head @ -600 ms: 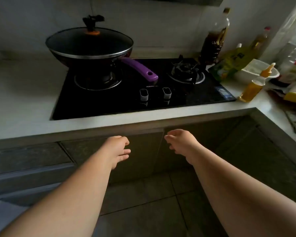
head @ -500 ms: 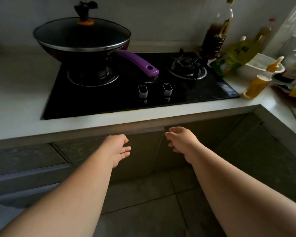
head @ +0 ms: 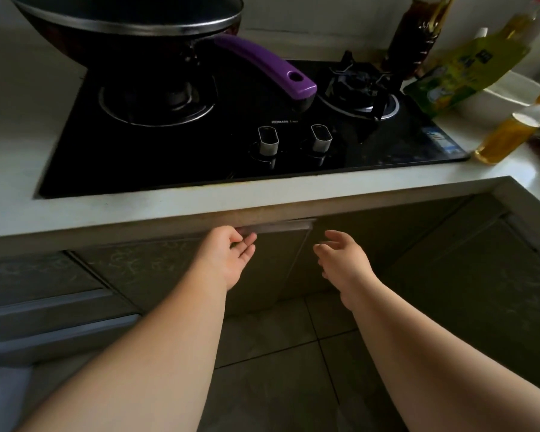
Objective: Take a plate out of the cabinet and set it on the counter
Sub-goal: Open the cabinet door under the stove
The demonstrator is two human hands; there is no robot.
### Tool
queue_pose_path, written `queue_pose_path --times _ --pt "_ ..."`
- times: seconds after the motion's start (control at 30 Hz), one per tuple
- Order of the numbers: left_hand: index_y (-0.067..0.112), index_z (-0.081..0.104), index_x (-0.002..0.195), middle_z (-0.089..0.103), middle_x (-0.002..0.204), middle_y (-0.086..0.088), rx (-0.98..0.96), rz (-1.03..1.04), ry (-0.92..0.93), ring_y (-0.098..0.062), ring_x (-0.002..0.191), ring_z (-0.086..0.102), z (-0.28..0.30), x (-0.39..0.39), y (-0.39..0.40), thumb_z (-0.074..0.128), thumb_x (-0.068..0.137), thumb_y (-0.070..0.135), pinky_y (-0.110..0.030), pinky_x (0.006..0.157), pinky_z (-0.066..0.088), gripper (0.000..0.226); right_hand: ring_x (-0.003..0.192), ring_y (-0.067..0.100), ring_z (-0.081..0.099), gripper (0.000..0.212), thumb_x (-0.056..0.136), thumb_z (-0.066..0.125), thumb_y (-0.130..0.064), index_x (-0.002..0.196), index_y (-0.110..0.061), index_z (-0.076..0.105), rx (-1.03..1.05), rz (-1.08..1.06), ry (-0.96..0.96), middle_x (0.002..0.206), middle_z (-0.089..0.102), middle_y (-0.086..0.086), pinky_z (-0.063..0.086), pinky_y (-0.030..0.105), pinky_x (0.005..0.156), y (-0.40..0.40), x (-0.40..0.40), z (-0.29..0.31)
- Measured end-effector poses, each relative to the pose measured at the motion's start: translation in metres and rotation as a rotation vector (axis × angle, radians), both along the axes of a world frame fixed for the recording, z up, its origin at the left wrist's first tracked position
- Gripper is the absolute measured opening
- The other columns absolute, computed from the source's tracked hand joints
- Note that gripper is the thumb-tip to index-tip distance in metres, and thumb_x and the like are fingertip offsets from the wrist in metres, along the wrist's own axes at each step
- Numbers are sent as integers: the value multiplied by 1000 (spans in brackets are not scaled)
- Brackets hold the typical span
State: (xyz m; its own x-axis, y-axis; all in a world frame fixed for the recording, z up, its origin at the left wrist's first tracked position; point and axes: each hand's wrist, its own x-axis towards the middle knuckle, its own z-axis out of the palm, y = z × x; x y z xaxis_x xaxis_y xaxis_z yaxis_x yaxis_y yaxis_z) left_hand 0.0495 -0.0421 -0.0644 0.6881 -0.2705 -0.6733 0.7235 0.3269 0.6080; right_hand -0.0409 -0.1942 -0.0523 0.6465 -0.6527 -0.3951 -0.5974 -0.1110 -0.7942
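No plate is showing yet; presumably it is sitting out of view inside the cabinet (head: 262, 266) under the counter (head: 200, 204) front edge, so retrieval and placement are both remaining. The door is only beginning to swing out at its top. One hob, at the counter's middle, is carrying one wok, two burners, two knobs. The left hand (head: 228, 260) is hooking loosely curled fingers under the door's top edge; the right hand (head: 343, 260) is hovering alongside, fingers apart, gripping nothing.
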Motion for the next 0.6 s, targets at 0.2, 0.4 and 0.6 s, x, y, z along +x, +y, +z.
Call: queue_pose_path --times 0.2,0.4,0.6 --pt "8 57 113 61 108 -7 109 -41 53 -18 93 63 -8 -20 12 48 90 15 -31 74 51 25 134 23 39 67 89 59 -24 147 -27 26 -318 279 106 152 34 0 43 41 106 5 -10 6" --pt "12 57 102 65 92 -6 246 -61 61 -18 85 64 -13 -61 35 50 92 22 -33 75 50 16 99 20 60 37 90 51 -37 125 -28 56 -453 777 452 106 62 -1 51 36 85 35 -28 9" --pt "13 50 99 64 86 -11 351 -97 21 -25 78 64 -2 -99 69 46 95 19 -37 73 51 8 74 18 53 34 86 53 -46 94 -16 67 -521 1160 606 79 58 0 38 24 55 72 -44 11"
